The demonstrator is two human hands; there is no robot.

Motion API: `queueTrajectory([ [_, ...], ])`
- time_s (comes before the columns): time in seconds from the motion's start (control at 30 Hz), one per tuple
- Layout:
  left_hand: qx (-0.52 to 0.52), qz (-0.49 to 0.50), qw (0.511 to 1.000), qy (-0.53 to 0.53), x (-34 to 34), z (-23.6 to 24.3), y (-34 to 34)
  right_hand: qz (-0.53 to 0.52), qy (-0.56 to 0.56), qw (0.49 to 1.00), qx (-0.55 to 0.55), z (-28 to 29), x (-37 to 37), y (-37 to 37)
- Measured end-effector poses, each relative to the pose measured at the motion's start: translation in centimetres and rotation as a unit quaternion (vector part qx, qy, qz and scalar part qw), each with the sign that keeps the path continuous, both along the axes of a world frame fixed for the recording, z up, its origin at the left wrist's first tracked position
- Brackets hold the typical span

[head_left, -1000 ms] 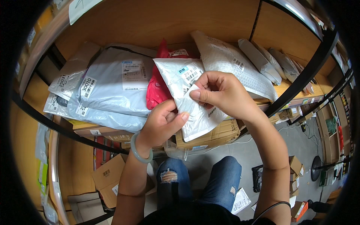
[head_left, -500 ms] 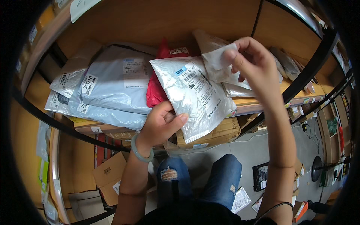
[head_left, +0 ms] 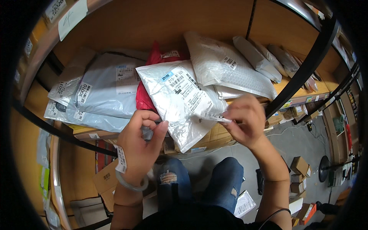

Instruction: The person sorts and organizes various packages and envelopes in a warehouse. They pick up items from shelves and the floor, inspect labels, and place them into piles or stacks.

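Note:
A silver plastic mailer (head_left: 174,132) with a printed white label leans at a slant on the front of the shelf. My left hand (head_left: 140,140) is beside its lower left edge, thumb and fingers apart and slightly curled, with nothing visibly held. A white sticker (head_left: 120,159) clings to my left wrist above a pale bangle (head_left: 132,184). Over the mailer's right side, my right hand (head_left: 247,120) pinches a small white label (head_left: 214,117), seen almost edge-on. Behind the mailer lie a red bag (head_left: 145,94) and a bubble-wrap mailer (head_left: 228,67).
Grey mailers (head_left: 105,82) lie stacked at the shelf's left. Further packages (head_left: 258,59) stand at the right, behind a black metal post (head_left: 306,63). Cardboard boxes (head_left: 299,165) sit on the floor at right, and a white parcel (head_left: 244,204) lies near my knee.
My left hand has let go of the silver mailer's edge and moved left. My right hand has come down with the label, uncovering the bubble-wrap mailer. A sticker now shows on my left wrist.

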State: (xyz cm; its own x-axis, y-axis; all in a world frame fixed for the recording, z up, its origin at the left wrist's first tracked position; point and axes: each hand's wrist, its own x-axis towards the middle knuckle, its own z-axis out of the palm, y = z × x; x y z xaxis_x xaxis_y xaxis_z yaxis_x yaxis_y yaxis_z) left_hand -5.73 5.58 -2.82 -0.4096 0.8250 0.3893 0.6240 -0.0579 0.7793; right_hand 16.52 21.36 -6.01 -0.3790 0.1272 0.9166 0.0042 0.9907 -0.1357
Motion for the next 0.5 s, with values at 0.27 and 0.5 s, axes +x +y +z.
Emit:
queueTrajectory([
  [0.27, -0.018, -0.054, 0.997, 0.044, -3.6, -3.1, 0.4, 0.333, 0.166, 0.808, -0.458, -0.4, -0.1, 4.1],
  [0.5, 0.024, 0.001, 0.999, -0.039, -1.3, -7.5, -0.9, 0.383, 0.186, 0.798, -0.426, -0.6, -0.7, 6.1],
])
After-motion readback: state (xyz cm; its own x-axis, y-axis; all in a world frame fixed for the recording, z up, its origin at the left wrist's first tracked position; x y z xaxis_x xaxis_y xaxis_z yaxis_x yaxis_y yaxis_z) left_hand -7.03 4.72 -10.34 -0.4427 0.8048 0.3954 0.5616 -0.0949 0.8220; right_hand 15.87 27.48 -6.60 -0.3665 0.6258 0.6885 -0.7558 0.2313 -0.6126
